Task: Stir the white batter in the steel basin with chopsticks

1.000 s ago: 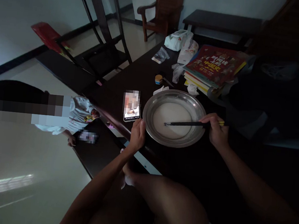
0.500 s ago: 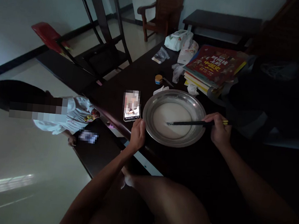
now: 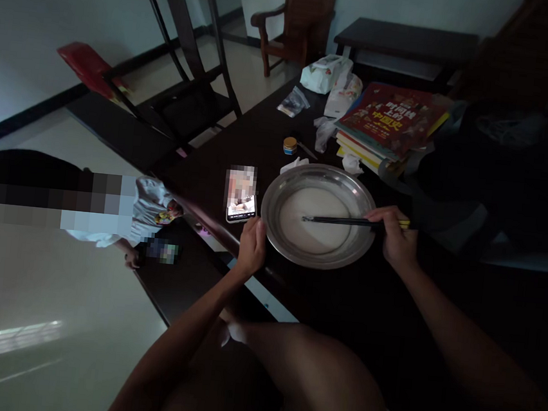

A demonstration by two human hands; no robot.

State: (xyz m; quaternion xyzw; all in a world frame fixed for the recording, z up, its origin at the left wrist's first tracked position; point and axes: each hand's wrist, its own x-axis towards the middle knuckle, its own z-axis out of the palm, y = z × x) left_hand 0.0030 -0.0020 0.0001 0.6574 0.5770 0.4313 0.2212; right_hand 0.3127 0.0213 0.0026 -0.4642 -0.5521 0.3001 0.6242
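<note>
A wide, shallow metal basin [image 3: 314, 260] stands on the dark table, holding a milky white liquid [image 3: 319, 237]. My left hand [image 3: 252, 249] grips the basin's rim at its left side, fingers closed. In my right hand [image 3: 399, 240] is a pair of black chopsticks [image 3: 343, 221] with yellowish ends. They reach over the right rim, and their tips touch the liquid left of its middle. A lit phone [image 3: 242, 196] lies just left of the basin, close to my left hand.
Behind the basin are a small gold-lidded jar [image 3: 290, 146], crumpled tissue [image 3: 352, 164], plastic bags [image 3: 343, 96] and a stack of books [image 3: 391, 120]. A person [image 3: 109, 209] is by the dark bench [image 3: 174, 286] at left. A wooden chair [image 3: 304, 21] stands farther back.
The chopsticks and my right hand have shifted slightly left, and the chopsticks lie more level across the basin. My left hand keeps its place on the rim.
</note>
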